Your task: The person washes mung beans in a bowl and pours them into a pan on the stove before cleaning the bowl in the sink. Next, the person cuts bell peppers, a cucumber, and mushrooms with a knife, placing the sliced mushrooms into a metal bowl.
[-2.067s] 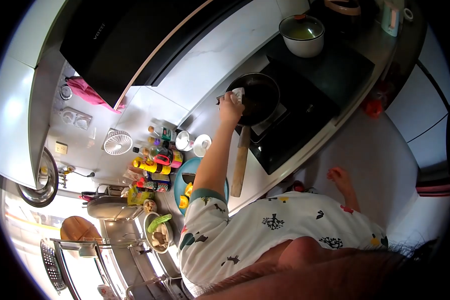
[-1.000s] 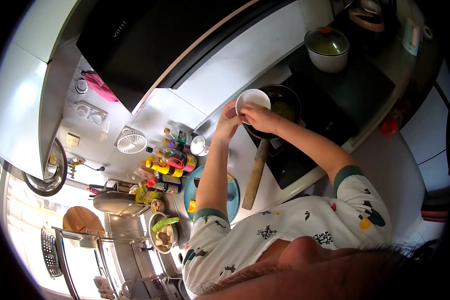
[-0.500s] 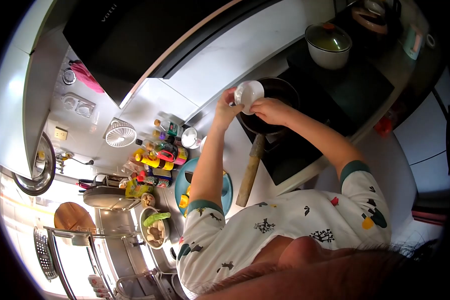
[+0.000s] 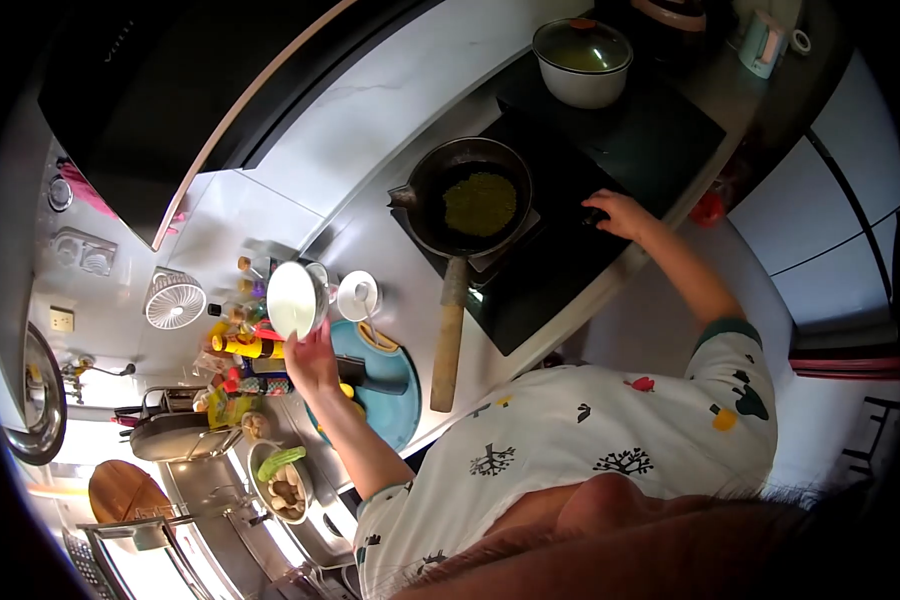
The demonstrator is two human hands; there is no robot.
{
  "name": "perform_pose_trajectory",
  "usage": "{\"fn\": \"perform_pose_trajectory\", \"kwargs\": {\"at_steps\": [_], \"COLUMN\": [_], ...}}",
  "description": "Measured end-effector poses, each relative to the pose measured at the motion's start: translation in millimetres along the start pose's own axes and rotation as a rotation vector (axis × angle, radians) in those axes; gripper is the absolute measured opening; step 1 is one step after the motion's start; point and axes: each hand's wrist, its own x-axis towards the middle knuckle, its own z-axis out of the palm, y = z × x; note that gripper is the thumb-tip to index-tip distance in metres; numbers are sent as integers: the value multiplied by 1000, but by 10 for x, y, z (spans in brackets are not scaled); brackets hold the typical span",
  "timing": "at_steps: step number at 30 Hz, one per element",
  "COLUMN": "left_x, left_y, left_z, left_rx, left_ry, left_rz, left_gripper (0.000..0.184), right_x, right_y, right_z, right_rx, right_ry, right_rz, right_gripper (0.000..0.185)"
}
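Note:
My left hand [image 4: 312, 358] grips a white bowl [image 4: 294, 300] by its rim, tilted so that its pale inside shows. The bowl is over the counter, near the bottles. On the black cooktop, my right hand [image 4: 620, 214] has its fingers closed around a small dark knob [image 4: 593, 216]. Between the hands, a dark frying pan [image 4: 470, 150] with a wooden handle [image 4: 448, 350] sits on the cooktop. A yellow-green layer [image 4: 480, 204] covers part of its bottom.
A lidded white pot [image 4: 583, 84] stands at the cooktop's far end. Left of the pan are a white cup [image 4: 359, 296], a blue board [image 4: 395, 405] with a dark cleaver [image 4: 365, 374], and several bottles [image 4: 245, 346]. The range hood [image 4: 180, 90] hangs overhead.
Both hands have parted from above the pan. My left hand has carried the bowl left over the counter, and my right hand has moved right to the knob. The yellow-green layer now shows.

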Motion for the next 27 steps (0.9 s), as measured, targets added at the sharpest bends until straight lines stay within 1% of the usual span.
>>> {"fn": "perform_pose_trajectory", "kwargs": {"at_steps": [1, 2, 3, 4, 6, 9, 10, 11, 12, 14, 16, 17, 18, 20, 21, 22, 24, 25, 26, 27], "left_x": [-146, -243, -334, -418, -585, -845, -985, -1075, -1195, -1470, -1724, -1838, -1932, -2101, -2176, -2274, -2421, -2487, -2525, -2557], "left_y": [21, 40, 50, 60, 102, 168, 238, 263, 314, 364, 414, 445, 454, 485, 520, 569, 607, 648, 676, 686], "left_z": [-59, -204, -315, -413, -563, -694, -739, -896, -1065, -1039, -995, -1046, -1123, -1287, -1341, -1461, -1650, -1886, -1965, -1853], "left_rx": [-20, -23, -46, -68, -93, -116, -108, -93, -119, -165, -175, -199, -202, -222, -211, -227, -258, -282, -295, -272], "left_ry": [29, 76, 111, 147, 205, 317, 371, 437, 413, 443, 483, 514, 535, 587, 636, 626, 619, 609, 628, 630], "left_rz": [8, 19, 37, 56, 83, 141, 165, 222, 215, 254, 295, 299, 338, 400, 396, 399, 392, 367, 371, 399], "left_gripper": [42, 42, 44, 46, 46, 45, 44, 45, 48, 51, 52, 52, 54, 56, 54, 52, 47, 47, 47, 49], "right_x": [-43, -50, -27, 1, 65, 59, 33, 63, 107, 166, 171, 143, 91, 75, 103, 160, 245, 222, 222, 236], "right_y": [19, 40, 60, 85, 86, 61, 41, -27, 80, 76, -105, -73, -118, -261, -239, -257, -131, -168, -247, -160], "right_z": [51, 104, 171, 232, 300, 298, 325, 319, 413, 398, 289, 293, 275, 217, 226, 302, 379, 347, 316, 333], "right_rx": [47, 96, 16, 14, -106, -98, -114, -64, -82, -78, -89, -102, -112, -124, -238, -245, -292, -308, -323, -334], "right_ry": [17, 31, 26, 16, 52, 127, 220, 171, 221, 154, 78, 125, 117, 130, 71, 77, 17, 5, -8, -16], "right_rz": [-38, -79, -98, -104, -60, -24, -94, -10, -52, 10, 119, 76, 81, 190, 226, 231, 316, 330, 353, 334], "right_gripper": [41, 43, 45, 45, 42, 37, 38, 36, 36, 38, 38, 40, 40, 48, 49, 49, 42, 42, 42, 48]}}
